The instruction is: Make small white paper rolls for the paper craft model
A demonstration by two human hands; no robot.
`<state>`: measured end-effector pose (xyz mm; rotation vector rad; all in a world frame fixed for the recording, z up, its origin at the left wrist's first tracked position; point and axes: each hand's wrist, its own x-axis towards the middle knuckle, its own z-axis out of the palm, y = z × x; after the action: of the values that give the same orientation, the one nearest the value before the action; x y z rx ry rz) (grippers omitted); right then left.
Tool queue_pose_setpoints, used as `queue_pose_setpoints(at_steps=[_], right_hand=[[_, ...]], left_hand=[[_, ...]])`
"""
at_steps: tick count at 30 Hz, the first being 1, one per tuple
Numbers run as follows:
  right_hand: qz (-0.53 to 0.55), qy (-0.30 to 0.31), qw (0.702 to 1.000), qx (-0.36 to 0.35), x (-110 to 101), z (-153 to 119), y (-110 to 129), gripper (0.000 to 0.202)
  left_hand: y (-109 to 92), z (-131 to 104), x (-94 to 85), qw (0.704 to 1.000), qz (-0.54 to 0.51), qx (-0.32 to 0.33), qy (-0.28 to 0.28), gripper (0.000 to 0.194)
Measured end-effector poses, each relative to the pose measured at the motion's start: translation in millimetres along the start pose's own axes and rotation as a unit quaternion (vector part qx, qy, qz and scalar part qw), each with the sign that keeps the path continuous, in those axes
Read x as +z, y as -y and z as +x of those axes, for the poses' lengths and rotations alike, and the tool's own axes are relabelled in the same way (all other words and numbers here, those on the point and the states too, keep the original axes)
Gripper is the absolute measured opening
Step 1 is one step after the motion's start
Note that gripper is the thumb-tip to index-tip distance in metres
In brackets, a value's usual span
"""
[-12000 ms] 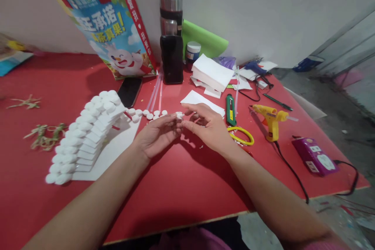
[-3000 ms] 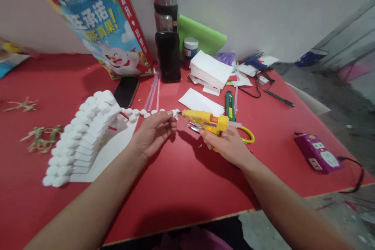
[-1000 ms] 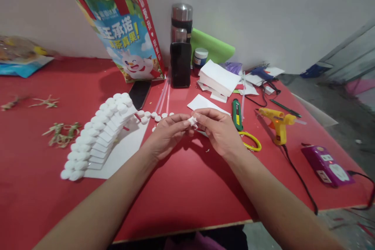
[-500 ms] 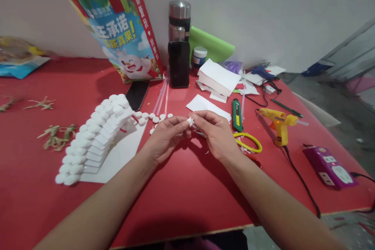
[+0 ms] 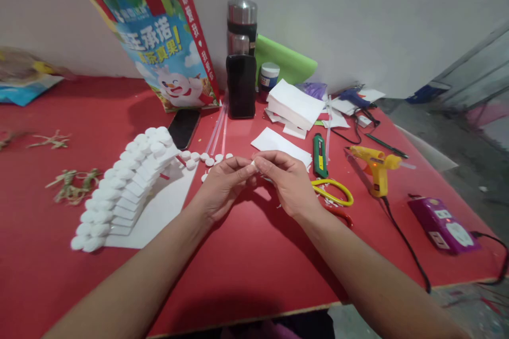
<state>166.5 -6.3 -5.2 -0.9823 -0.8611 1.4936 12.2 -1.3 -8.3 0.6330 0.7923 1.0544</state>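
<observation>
My left hand (image 5: 226,185) and my right hand (image 5: 288,180) meet above the red table, fingertips pinched together on a small white piece (image 5: 253,163). Most of that piece is hidden by the thumbs and fingers, so its kind is unclear. Left of my hands stands a stepped arch of white card (image 5: 135,190) on a white sheet (image 5: 167,214), its outer side covered in rounded white pads (image 5: 113,183). Several loose white pads (image 5: 204,157) lie just behind my left hand. Beside my right hand are scissors with yellow and red handles (image 5: 350,198).
A yellow glue gun (image 5: 376,164) and a purple power box (image 5: 443,225) with cords sit at the right. Behind my hands are a green cutter (image 5: 319,154), white paper (image 5: 296,106), a propped phone (image 5: 241,87), a steel flask (image 5: 242,13) and a large bag (image 5: 170,53).
The white piece shows less between my fingertips than before. My hands stay in nearly the same place, and the whole view has shifted slightly.
</observation>
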Motion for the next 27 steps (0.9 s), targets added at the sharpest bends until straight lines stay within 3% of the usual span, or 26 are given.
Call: queue_pose_setpoints(at_steps=[5,8,11,18,27], right_hand=[[-0.007,0.019,1.0,0.001,-1.1,-0.1,2.0,0.03],[0.015,0.054,0.998,0.032,-3.3,2.5,5.9,0.037],[0.03,0.051,0.998,0.038,-6.0,6.5,8.4,0.043],[0.057,0.06,0.995,0.057,-6.2,8.0,3.2,0.034],[0.032,0.063,0.997,0.034,-3.5,6.3,-3.3,0.028]], left_hand=[[1.1,1.3,-1.5,1.0,0.002,0.017,0.01,0.034],[0.9,2.8,-3.8,1.0,0.003,-0.001,0.002,0.034],[0.3,3.7,-6.5,1.0,-0.003,-0.023,0.009,0.036],[1.3,4.4,-7.1,0.998,-0.027,-0.027,0.049,0.035],[2.1,3.5,-4.7,1.0,-0.012,-0.01,0.025,0.033]])
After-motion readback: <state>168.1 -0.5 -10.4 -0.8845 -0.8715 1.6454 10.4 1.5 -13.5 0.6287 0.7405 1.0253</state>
